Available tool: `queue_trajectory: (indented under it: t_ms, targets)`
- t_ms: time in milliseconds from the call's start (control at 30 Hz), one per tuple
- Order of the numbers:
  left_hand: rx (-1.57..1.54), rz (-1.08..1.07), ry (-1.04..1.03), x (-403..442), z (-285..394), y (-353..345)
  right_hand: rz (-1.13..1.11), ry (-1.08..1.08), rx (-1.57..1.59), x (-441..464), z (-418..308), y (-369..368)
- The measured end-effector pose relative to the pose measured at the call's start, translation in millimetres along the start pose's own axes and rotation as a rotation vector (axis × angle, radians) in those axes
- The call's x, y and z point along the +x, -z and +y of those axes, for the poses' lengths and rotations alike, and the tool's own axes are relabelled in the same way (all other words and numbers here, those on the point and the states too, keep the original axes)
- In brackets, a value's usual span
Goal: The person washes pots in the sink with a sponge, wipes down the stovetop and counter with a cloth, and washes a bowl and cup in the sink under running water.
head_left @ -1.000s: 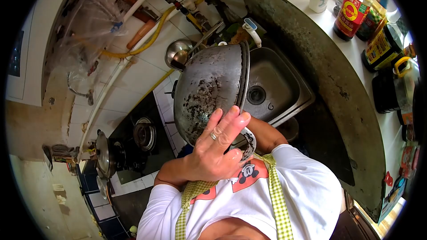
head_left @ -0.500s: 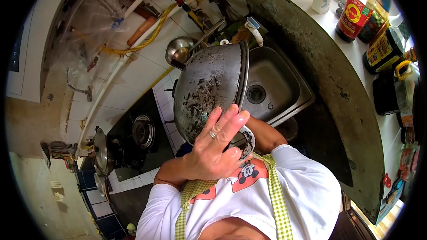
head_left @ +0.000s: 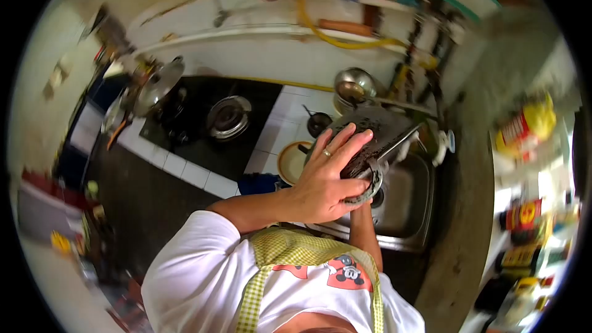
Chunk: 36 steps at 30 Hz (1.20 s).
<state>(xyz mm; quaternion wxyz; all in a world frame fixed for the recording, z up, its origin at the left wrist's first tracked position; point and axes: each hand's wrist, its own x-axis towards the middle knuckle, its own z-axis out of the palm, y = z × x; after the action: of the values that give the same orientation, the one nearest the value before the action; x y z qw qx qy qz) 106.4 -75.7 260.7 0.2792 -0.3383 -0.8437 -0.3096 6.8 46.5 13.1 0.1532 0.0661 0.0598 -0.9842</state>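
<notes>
A wok (head_left: 379, 124) with a blackened, flaking outside is tilted up on its side at the near left of the steel sink (head_left: 404, 225). My left hand (head_left: 330, 182), a ring on one finger, has its fingers spread across the wok's outside. Its thumb hooks around the wok's loop handle (head_left: 376, 188). From below, my right forearm (head_left: 366, 231) reaches up behind the handle and over the sink. The wok and handle hide my right hand, so its fingers cannot be made out.
Left of the wok are a brown-rimmed round dish (head_left: 291, 161) and a small dark pan (head_left: 319, 123). A gas burner (head_left: 228, 118) sits farther left. Behind stands a steel bowl (head_left: 354, 80) with a ladle. The tap (head_left: 444, 146) rises at the sink's back. Bottles (head_left: 524, 216) line the right ledge.
My view has swung left, bringing more of the stove into sight. The wok has tipped so that less of its outside shows. My left hand stays on the handle.
</notes>
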Motion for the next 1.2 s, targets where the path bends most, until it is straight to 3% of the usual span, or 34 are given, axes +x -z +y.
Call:
queue_trajectory:
  t_ms: [33,167,300,333,400,433,467,500,533,600,633,700,833,900,1000,1200]
  targets:
    - [0.019,0.022,0.055,-3.7,-5.3,1.7,-0.099,0.096,-0.101,-6.2,4.2,9.2]
    - [-0.030,0.145,0.172,-23.4,-47.3,16.9,0.154,0.057,-0.142,-18.6,8.8,-12.3]
    - [-0.660,0.304,0.795,-21.6,-91.2,61.6,0.155,0.091,-0.339,-33.5,-9.3,-19.8]
    - [-0.667,0.357,0.843,-29.6,-117.6,65.0,0.099,0.112,-0.427,-40.0,-18.2,-25.2]
    - [-1.001,0.551,0.942,-40.0,-163.3,79.0,0.060,0.205,-0.536,-55.4,-34.3,-33.6]
    - [-1.059,0.621,0.925,-39.1,-173.7,92.5,-0.050,0.077,-0.554,-42.4,-69.3,13.5]
    - [-0.864,0.619,0.955,-44.6,-193.5,105.2,-0.161,-0.049,-0.582,-28.3,-104.7,61.7]
    - [-0.801,0.629,0.956,-50.6,-218.3,115.9,-0.014,-0.076,-0.710,-30.3,-116.0,99.6]
    - [-1.049,0.651,1.085,-45.9,-223.5,133.4,0.131,-0.120,-0.824,-31.5,-126.3,135.8]
    - [-1.183,0.674,1.001,-60.0,-281.2,149.7,0.700,0.078,-2.059,-13.3,-131.3,184.0]
    - [-1.084,0.760,1.011,-62.1,-292.6,156.6,0.715,0.087,-2.055,-15.8,-118.9,160.7]
    - [-1.089,0.764,1.038,-66.3,-316.3,173.6,0.463,0.423,-1.295,-37.4,-60.6,68.6]
    - [-1.024,0.819,1.026,-80.9,-373.1,179.7,0.559,0.445,-1.552,-28.4,-45.8,94.5]
    - [-1.024,0.878,1.051,-93.5,-404.0,178.7,0.635,0.296,-1.571,-34.9,-22.3,64.9]
    - [-1.007,0.904,1.074,-103.7,-440.5,176.3,0.741,0.314,-1.393,-36.6,-7.9,57.7]
    - [-1.018,0.871,1.131,-98.6,-476.9,159.6,0.762,0.299,-1.347,-39.8,-14.3,66.2]
